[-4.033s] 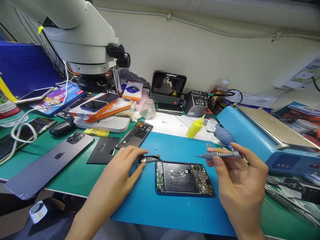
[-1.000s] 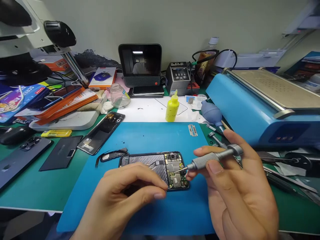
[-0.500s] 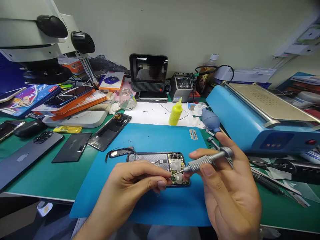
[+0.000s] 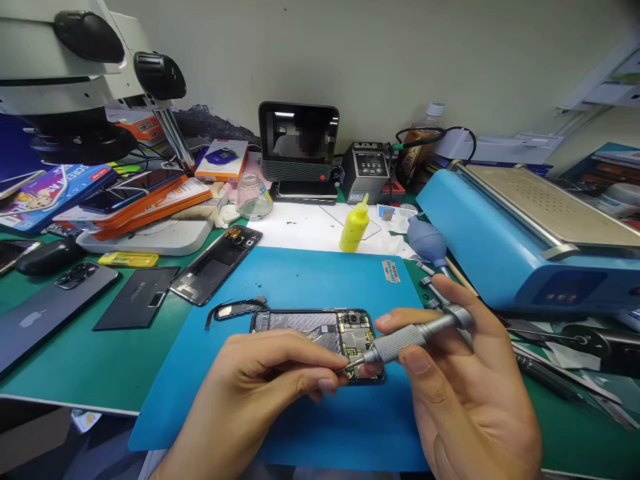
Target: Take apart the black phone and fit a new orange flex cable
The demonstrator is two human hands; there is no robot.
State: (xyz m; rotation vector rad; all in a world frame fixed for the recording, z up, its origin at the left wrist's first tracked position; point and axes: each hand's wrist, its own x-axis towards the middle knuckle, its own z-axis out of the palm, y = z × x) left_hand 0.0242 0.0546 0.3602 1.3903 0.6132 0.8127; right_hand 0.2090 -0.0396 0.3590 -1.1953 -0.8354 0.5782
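In my right hand (image 4: pixel 465 373) is a grey metal precision screwdriver (image 4: pixel 400 343), tilted with its tip down to the left and its cap near my index finger. My left hand (image 4: pixel 280 373) is closed in a pinch at the screwdriver's tip; anything small between its fingertips is hidden. Behind and below both hands lies an opened smartphone (image 4: pixel 357 327), its circuit board and cameras showing at the right end. My left hand covers part of it. A black curved phone part (image 4: pixel 235 308) rests at the phone's upper left on the blue mat (image 4: pixel 320 277).
A detached phone back (image 4: pixel 217 263), a battery-like black panel (image 4: pixel 136 298) and a grey phone (image 4: pixel 55 313) lie left. A yellow bottle (image 4: pixel 354 228) and blue air blower (image 4: pixel 427 239) stand behind. A blue heating machine (image 4: pixel 530 233) sits right; a microscope (image 4: pixel 80 87) overhangs the left.
Both hands stay in the same grip, with the screwdriver tip still at my left fingertips. The whole view has shifted slightly; little else differs.
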